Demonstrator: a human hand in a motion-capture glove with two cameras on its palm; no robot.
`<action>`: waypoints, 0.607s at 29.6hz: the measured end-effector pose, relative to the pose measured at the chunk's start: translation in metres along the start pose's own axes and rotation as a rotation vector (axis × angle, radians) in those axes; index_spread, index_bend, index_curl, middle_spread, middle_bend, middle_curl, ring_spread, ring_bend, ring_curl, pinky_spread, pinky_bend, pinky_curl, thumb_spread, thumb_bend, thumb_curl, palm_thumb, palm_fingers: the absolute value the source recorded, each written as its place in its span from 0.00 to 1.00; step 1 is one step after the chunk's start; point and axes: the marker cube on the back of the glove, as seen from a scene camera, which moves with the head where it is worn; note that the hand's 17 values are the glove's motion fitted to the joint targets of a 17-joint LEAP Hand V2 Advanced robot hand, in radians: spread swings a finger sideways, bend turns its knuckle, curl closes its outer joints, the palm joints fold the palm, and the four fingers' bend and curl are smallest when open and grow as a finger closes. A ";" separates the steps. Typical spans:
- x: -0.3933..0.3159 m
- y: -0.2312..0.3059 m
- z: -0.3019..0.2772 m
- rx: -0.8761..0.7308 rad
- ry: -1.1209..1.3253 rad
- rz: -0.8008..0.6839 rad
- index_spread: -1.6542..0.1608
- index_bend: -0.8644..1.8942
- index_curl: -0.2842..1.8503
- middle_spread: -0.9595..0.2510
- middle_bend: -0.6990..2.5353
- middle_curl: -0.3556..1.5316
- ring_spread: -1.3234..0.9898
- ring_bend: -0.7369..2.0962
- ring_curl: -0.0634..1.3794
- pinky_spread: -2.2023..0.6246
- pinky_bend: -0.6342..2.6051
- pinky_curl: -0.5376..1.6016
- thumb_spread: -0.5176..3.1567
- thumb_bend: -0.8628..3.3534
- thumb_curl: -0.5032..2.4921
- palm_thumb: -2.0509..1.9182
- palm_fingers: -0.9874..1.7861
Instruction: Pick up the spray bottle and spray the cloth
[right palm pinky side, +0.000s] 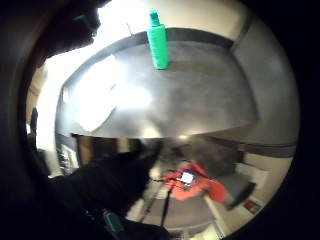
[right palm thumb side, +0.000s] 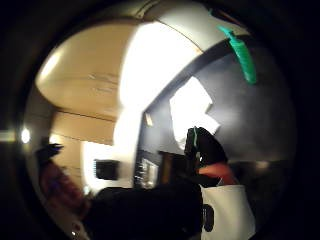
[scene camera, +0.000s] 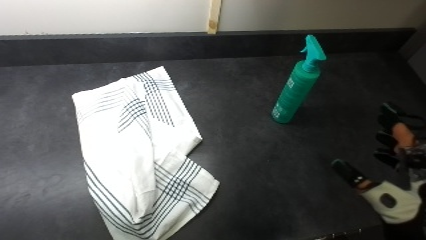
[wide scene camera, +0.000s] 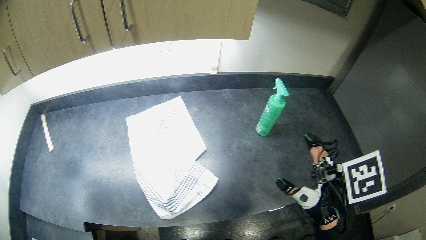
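1 gloved right hand (scene camera: 389, 172) is over the table's (scene camera: 266, 165) near right corner, with its fingers (scene camera: 388, 111) spread wide and straight and holding nothing. The thumb (scene camera: 349, 173) points away from the fingers toward the table's middle. The hand touches neither task item.

1 green spray bottle (scene camera: 297, 86) stands upright on the table near the back right corner, well apart from the hand, with its nozzle at the top. The little-finger palm view shows the same bottle (right palm pinky side: 158, 41) standing close to the table's back edge.

1 white cloth (scene camera: 138, 150) with dark stripes lies crumpled flat on the left half of the table, well apart from the bottle, running from near the back edge toward the front edge.
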 end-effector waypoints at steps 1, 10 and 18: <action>0.005 0.002 0.001 0.035 -0.140 0.031 0.72 0.36 0.24 0.84 0.26 0.31 0.61 0.41 0.25 0.82 0.42 0.41 0.41 0.23 0.31 0.69 0.48; 0.076 0.021 0.015 0.249 -0.790 0.214 0.72 0.36 0.23 0.87 0.27 0.32 0.62 0.41 0.26 0.82 0.44 0.41 0.41 0.22 0.32 0.71 0.47; 0.099 0.016 0.026 0.278 -0.860 0.312 0.73 0.36 0.24 0.88 0.27 0.33 0.62 0.41 0.27 0.82 0.44 0.42 0.41 0.21 0.33 0.72 0.47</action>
